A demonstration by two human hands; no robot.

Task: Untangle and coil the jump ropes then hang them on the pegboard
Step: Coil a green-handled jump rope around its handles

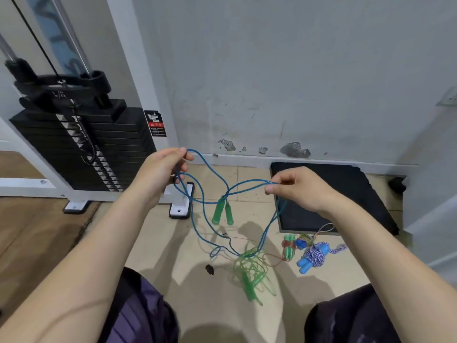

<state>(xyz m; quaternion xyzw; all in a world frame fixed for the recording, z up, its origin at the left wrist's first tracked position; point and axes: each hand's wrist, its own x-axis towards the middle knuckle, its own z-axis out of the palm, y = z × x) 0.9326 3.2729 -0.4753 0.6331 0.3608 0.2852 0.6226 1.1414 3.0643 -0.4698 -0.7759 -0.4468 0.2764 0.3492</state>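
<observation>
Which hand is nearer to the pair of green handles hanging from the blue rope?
Roughly equal, the right perhaps slightly nearer. The green handles hang between the hands: the left hand is up-left of them, the right hand up-right, both pinching the blue rope.

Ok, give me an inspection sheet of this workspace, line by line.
Surface: beige tiled floor, wood flooring at left.
Job's things: blue cord jump rope with green handles held up, looped and crossed; tangled green rope on floor; bundled ropes with blue handles beside it.
Clutter: small black object.
Hands: left hand and right hand each pinch the blue cord.
Cables: black machine cable.
Surroundings: black weight stack, scuffed wall, black mat; pegboard not seen.
</observation>
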